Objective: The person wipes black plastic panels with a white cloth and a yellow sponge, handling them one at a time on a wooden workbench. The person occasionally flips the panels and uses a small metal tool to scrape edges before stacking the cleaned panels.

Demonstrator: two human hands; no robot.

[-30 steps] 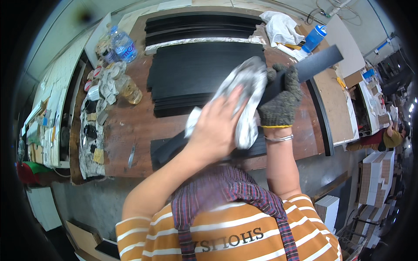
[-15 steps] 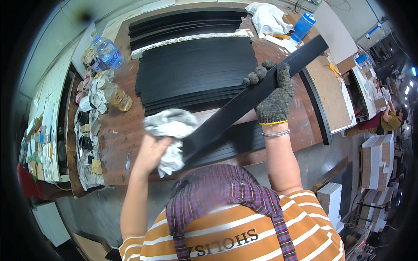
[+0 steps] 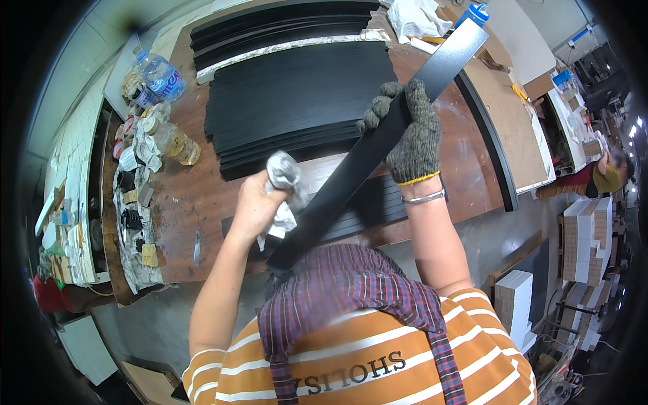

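Note:
A long flat black strip (image 3: 351, 172) slants across in front of me, its far end raised to the right and its near end close to my chest. My right hand (image 3: 408, 131), in a grey knitted glove with a yellow cuff edge, is closed round the strip's upper half. Bare, my left hand (image 3: 258, 206) grips a crumpled white rag (image 3: 282, 177), blurred at its right edge, beside the strip's lower part. Behind lies a wide stack of black strips (image 3: 297, 98); more black strips (image 3: 378, 209) lie under the held one.
The brown table (image 3: 196, 223) carries a clear water bottle (image 3: 160, 75), a bottle of yellowish liquid (image 3: 177, 143) and stained cloths at left. A white cloth (image 3: 413, 20) and a blue-lidded bottle (image 3: 474, 15) stand far right. Another person (image 3: 607, 177) is at the right.
My left hand has moved slightly up and right, and the rag has come off the strip's lower end. The strip has shifted left and stands steeper, with my right hand still on it.

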